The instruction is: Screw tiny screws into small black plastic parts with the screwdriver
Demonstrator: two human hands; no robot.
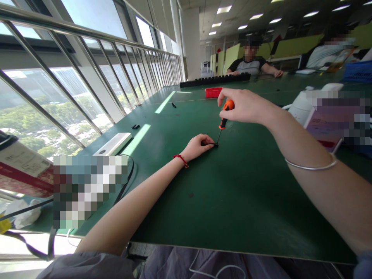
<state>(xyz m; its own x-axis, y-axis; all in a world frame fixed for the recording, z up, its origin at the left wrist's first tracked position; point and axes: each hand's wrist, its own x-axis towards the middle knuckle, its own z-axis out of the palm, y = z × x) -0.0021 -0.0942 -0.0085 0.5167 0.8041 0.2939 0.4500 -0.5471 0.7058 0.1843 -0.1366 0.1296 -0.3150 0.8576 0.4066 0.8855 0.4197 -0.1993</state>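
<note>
Head view, centre: my right fingers [228, 93] clasp an orange-and-black screwdriver [223, 123], left fingers [207, 147] pinch a small black piece [216, 145]; likely screwing, needing steady turns.

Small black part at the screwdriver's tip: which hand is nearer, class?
Left. The left hand holds the small black part; the right hand is above it, gripping the orange-and-black screwdriver.

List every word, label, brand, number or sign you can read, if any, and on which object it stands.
No text can be read with certainty.
Red-and-white lidded cup: print too small and blurred.
Pinkish package: marks too blurred, partly pixelated.
Blue container: pale marks, too blurred.
Screwdriver: no lettering visible.
</note>
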